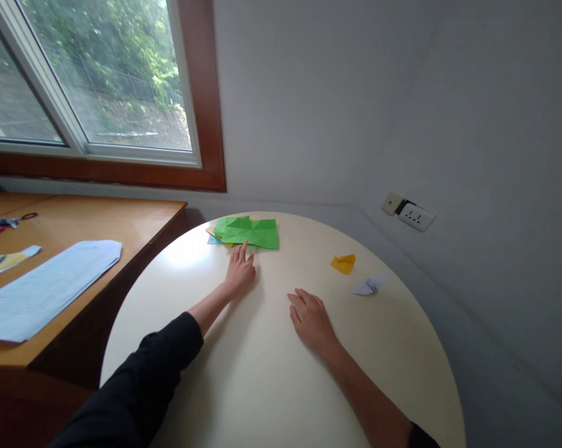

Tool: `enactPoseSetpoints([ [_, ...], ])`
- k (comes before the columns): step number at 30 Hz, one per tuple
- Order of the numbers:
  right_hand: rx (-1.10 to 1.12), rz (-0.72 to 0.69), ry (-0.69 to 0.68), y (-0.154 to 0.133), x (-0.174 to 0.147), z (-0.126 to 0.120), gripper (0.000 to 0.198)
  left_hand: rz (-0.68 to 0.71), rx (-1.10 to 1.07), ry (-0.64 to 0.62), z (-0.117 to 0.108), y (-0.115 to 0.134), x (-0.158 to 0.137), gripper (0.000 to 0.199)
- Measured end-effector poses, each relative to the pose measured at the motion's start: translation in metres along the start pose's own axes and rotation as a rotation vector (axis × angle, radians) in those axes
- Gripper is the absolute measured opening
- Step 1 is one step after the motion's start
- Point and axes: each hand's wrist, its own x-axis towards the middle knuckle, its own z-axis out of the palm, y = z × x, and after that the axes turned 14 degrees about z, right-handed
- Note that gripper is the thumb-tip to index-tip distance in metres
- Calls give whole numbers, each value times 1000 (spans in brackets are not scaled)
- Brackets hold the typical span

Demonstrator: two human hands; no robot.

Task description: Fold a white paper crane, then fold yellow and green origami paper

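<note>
Creased green paper [257, 234] lies at the far side of the round table [252, 398], on top of other coloured sheets whose yellow and blue edges peek out at its left. My left hand [241, 272] reaches to its near edge, fingers apart, fingertips at or just short of the paper; contact is hard to tell. Nothing is held in it. My right hand [311, 316] rests over the middle of the table with fingers loosely spread and nothing in them. To its right lie a small folded orange paper [343, 264] and a folded white paper [370, 285].
On the wooden desk [135, 214] at the left are a stack of white papers [56, 283], scissors [10, 223] and a yellowish paper piece [10, 261] with a grey object on it. A window [107, 74] is above. The right wall carries a socket [416, 215].
</note>
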Motion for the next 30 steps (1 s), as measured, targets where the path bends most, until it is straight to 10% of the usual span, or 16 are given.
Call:
enactPoseSetpoints([
  [12, 1, 1, 2, 0, 0, 2, 33, 92, 351, -211, 7, -23, 52, 47],
  [23, 37, -9, 14, 2, -1, 2, 32, 206, 466, -59, -118, -14, 111, 56],
  [30, 199, 44, 3, 7, 4, 7, 52, 446, 512, -83, -158, 7, 55, 53],
])
